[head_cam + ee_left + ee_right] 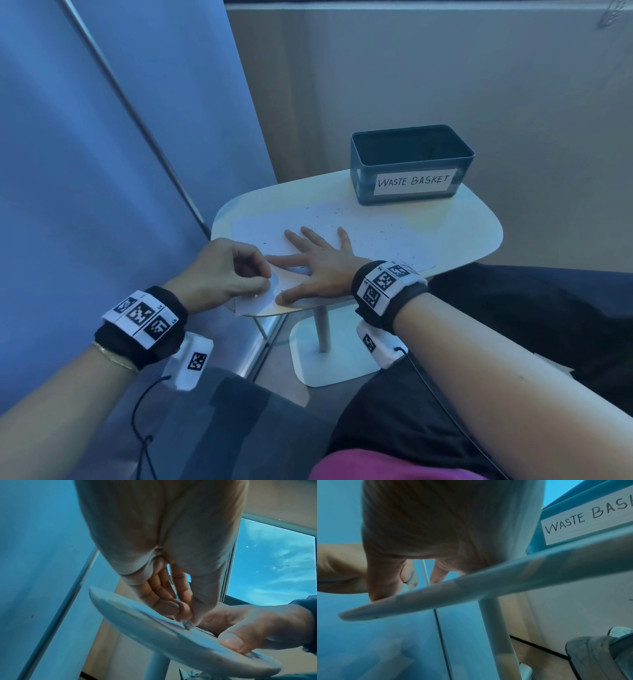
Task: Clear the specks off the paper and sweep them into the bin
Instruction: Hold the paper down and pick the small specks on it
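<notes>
A white paper sheet (363,229) lies on the small white oval table (479,236), strewn with tiny dark specks (387,234). The dark bin (411,161) labelled "WASTE BASKET" stands at the table's far right, just beyond the paper. My right hand (313,262) lies flat on the paper's near part with its fingers spread. My left hand (265,282) pinches the paper's near-left corner, which curls up off the table edge. In the left wrist view the thumb and fingers (184,610) pinch that corner (187,624). The right wrist view shows my palm (436,534) above the table rim (505,574), with the bin's label (583,520) behind.
The table stands on a thin pedestal (322,329) with a flat white base. A blue partition (102,171) rises close on the left, and a beige wall stands behind. My legs in dark clothing (513,308) sit against the table's right near edge.
</notes>
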